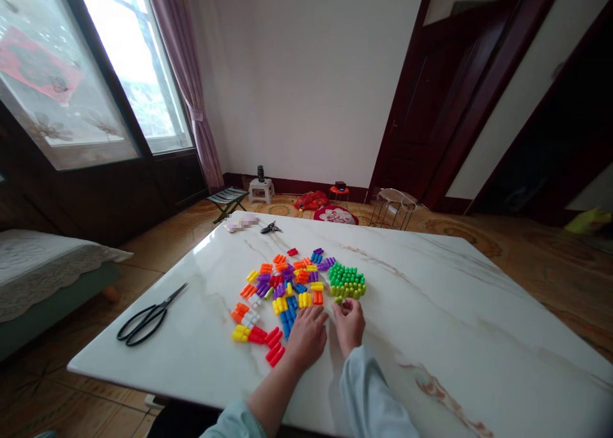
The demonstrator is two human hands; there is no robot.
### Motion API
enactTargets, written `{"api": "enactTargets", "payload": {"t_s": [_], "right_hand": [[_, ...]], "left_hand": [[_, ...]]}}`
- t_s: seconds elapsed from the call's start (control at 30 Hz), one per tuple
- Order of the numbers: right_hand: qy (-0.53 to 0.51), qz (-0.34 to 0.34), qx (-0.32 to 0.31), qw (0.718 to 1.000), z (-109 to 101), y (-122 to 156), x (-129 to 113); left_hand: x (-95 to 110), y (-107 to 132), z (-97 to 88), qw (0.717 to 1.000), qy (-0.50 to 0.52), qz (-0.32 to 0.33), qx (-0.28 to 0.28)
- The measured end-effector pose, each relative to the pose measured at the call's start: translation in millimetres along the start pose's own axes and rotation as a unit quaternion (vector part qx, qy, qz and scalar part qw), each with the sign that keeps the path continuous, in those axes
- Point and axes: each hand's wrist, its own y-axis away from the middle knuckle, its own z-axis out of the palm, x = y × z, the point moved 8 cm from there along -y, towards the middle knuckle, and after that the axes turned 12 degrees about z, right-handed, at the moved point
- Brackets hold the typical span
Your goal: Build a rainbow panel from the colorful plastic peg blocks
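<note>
My left hand (309,336) lies palm down with its fingers stretched out, at the near edge of a loose spread of small plastic pieces. Blue pieces (286,323) and yellow pieces (304,299) are closest to its fingers. My right hand (350,326) pinches a yellow-green plastic piece (338,301), partly hidden by the fingers. Just beyond it stands a tight block of green plastic pieces (345,275), yellow-green along its near side. Red pieces (274,347), orange pieces (239,311) and purple pieces (263,288) lie to the left.
On the white marbled table (431,310), black-handled scissors (153,317) lie at the left. Small dark pliers or clippers (271,228) are near the far edge. Behind the table stand a folding stool (228,198), a white step stool (261,190) and a round wire-legged stool (395,202).
</note>
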Motion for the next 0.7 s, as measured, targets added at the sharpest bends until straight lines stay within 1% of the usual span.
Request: {"api": "enactTargets", "payload": {"t_s": [0.07,0.2,0.37,0.5,0.6,0.7], "right_hand": [[0.004,-0.014,-0.003,1.000,-2,7,2],[0.057,-0.085,-0.042,0.994,4,13,-6],[0.069,-0.107,-0.078,0.989,16,14,-15],[0.101,-0.119,-0.113,0.981,24,19,-16],[0.117,-0.140,-0.143,0.973,23,21,-16],[0.133,-0.172,-0.154,0.964,18,23,-17]], "left_hand": [[1,0,-0.9,1.000,-0.001,-0.005,-0.004],[2,0,-2.4,1.000,0.000,-0.007,-0.006],[2,-1,-3.6,1.000,0.001,-0.003,0.004],[3,-1,-5.5,1.000,0.001,0.000,0.016],[4,-1,-5.8,1.000,-0.002,-0.001,0.011],[4,-1,-5.2,1.000,-0.007,-0.006,0.002]]}}
